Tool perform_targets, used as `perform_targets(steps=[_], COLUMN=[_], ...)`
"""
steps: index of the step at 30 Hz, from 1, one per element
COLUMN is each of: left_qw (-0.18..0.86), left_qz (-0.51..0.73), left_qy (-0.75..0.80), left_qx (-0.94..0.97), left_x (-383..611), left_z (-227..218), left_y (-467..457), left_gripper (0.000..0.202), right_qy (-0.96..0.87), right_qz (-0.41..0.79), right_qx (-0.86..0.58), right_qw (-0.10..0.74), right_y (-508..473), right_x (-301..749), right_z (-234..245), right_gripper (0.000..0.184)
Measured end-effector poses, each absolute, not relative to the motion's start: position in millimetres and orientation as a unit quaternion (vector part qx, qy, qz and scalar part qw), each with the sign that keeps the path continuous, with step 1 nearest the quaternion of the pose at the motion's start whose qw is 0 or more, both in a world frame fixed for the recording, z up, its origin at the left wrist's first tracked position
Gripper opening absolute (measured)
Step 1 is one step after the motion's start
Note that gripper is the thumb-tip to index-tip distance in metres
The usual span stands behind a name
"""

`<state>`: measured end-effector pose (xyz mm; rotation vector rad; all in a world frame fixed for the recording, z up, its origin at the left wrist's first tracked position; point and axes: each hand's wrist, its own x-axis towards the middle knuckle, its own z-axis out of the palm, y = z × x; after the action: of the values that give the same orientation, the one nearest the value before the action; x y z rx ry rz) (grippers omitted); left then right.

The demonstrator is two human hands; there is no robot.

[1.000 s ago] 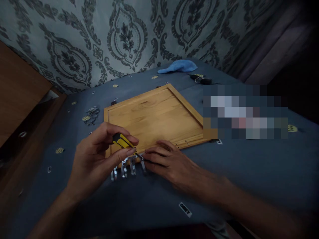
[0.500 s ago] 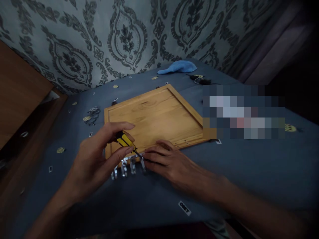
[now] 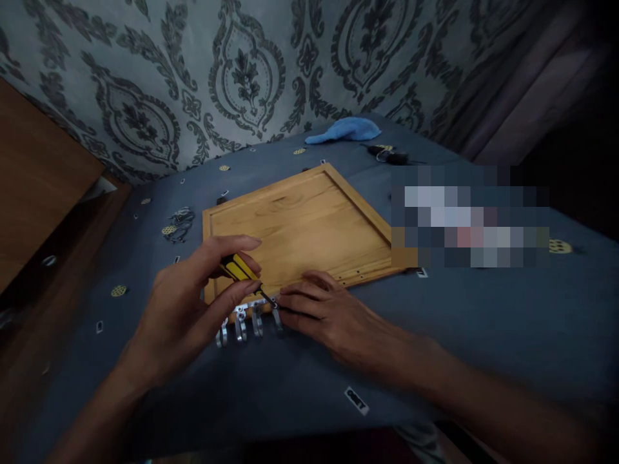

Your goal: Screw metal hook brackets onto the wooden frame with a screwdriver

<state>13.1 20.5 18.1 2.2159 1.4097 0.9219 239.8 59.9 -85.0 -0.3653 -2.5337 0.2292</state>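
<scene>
Pinched between thumb and fingers of my left hand (image 3: pixel 193 303) is a yellow and black screwdriver (image 3: pixel 240 269). Its shaft slants down to the right, and the tip meets the metal hook rail (image 3: pixel 240 325) at its rightmost hook. Several silver hooks on this rail stick out over the near edge of a wooden board (image 3: pixel 294 225) with a raised frame. My right hand (image 3: pixel 329 309) lies over that same edge, beside the rightmost hook, with fingers stretched out and fingertips close to the screwdriver tip. What is under these fingers is hidden.
The board lies on a dark blue patterned cloth (image 3: pixel 459 322). Left of it is a small heap of metal pieces (image 3: pixel 181 222). At the back lie a blue cloth (image 3: pixel 345 130) and a dark object with a cord (image 3: pixel 387 154). A blurred-out patch covers something at right.
The screwdriver handle has turned slightly in my left fingers, showing more yellow. Its tip stays at the rightmost hook, and my right hand keeps its place.
</scene>
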Motion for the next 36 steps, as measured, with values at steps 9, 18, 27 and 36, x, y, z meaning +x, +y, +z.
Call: perform_targets(steps=[9, 18, 27, 36], left_qw=[0.139, 0.18, 0.096, 0.21], left_qz=[0.32, 0.277, 0.289, 0.336], left_qy=[0.503, 0.465, 0.512, 0.48], left_qx=[0.79, 0.821, 0.803, 0.783], left_x=[13.5, 7.2, 14.7, 10.0], left_z=[13.0, 24.2, 20.1, 21.7], left_y=[19.8, 23.1, 20.6, 23.5], left_gripper=[0.038, 0.037, 0.032, 0.038], right_qy=[-0.948, -0.945, -0.944, -0.945], right_qz=[0.105, 0.09, 0.09, 0.091], right_qx=[-0.142, -0.132, -0.13, -0.133], right_qw=[0.265, 0.285, 0.291, 0.284], right_y=[59.1, 61.1, 60.2, 59.9], right_x=[240.9, 239.4, 239.5, 240.4], right_z=[-84.9, -86.2, -86.8, -87.4], right_gripper=[0.032, 0.028, 0.025, 0.029])
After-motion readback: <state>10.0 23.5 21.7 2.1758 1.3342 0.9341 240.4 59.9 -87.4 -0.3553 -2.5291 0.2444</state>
